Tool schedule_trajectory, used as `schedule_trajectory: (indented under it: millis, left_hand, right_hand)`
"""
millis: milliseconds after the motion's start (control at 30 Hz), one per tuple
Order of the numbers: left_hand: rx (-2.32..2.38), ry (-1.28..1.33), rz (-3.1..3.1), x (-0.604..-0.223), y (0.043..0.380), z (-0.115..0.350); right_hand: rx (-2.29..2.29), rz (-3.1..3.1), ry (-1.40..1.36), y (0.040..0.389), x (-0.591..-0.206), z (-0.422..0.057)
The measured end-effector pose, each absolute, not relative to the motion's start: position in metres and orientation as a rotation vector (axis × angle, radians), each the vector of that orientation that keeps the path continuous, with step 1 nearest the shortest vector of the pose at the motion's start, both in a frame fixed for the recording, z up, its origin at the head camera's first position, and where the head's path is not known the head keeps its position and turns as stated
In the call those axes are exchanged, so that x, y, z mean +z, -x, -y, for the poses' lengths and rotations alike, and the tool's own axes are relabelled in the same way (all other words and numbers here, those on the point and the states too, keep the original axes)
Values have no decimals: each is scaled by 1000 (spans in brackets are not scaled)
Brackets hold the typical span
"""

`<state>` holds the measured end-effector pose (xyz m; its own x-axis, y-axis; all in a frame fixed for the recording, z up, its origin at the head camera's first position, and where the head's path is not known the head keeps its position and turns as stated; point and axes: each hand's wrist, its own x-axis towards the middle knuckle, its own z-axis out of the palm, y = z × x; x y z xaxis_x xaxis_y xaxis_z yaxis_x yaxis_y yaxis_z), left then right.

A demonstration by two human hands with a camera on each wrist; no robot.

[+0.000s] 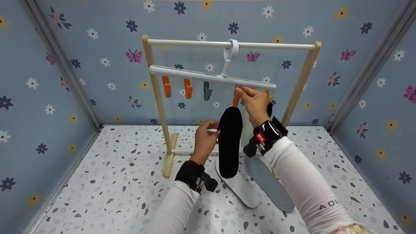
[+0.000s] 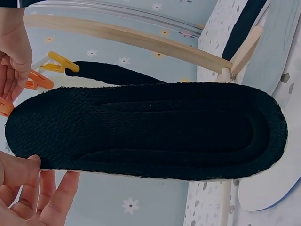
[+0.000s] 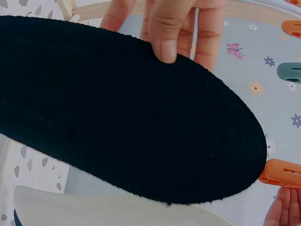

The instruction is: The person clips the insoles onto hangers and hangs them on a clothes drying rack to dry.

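A black shoe insole (image 1: pixel 230 143) hangs upright, its rounded top end at the tip of an orange clothespin (image 1: pixel 236 97). My left hand (image 1: pixel 205 139) pinches the insole's left edge, thumb on the dark face and fingers behind, as the left wrist view shows. Up at the hanger (image 1: pixel 191 74), my right hand (image 1: pixel 256 104) grips the orange clothespin between thumb and fingers. In the right wrist view the clothespin (image 3: pixel 282 173) meets the insole's rim. Behind, a second insole (image 2: pixel 113 73) hangs from a yellow clothespin (image 2: pixel 61 62), mostly hidden by my right hand in the head view.
The white hanger tilts down to the right from a wood-and-white rack (image 1: pixel 149 65). Two orange clothespins (image 1: pixel 188 89) and a green one (image 1: pixel 207 91) dangle at left. Below lie a pale insole (image 1: pixel 245 191) and a grey insole (image 1: pixel 273 188) on the speckled surface (image 1: pixel 123 182). Flowered walls enclose it.
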<state>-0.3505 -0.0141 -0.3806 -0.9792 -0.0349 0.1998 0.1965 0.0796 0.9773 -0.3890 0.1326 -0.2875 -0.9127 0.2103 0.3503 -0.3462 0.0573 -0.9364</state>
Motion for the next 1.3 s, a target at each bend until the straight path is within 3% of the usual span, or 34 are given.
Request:
schedule_trajectory:
  millis: [733,967,1300]
  left_hand:
    - [-2022,187,2171,-364,355,13]
    - [-1998,174,2181,-363,356,13]
    - [-2005,169,2177,-365,356,12]
  right_hand:
    - [1981,1947,-252,366,-272,-128]
    - [1994,1918,-269,385,-287,-133]
    - [1989,1901,-274,385,-291,-131]
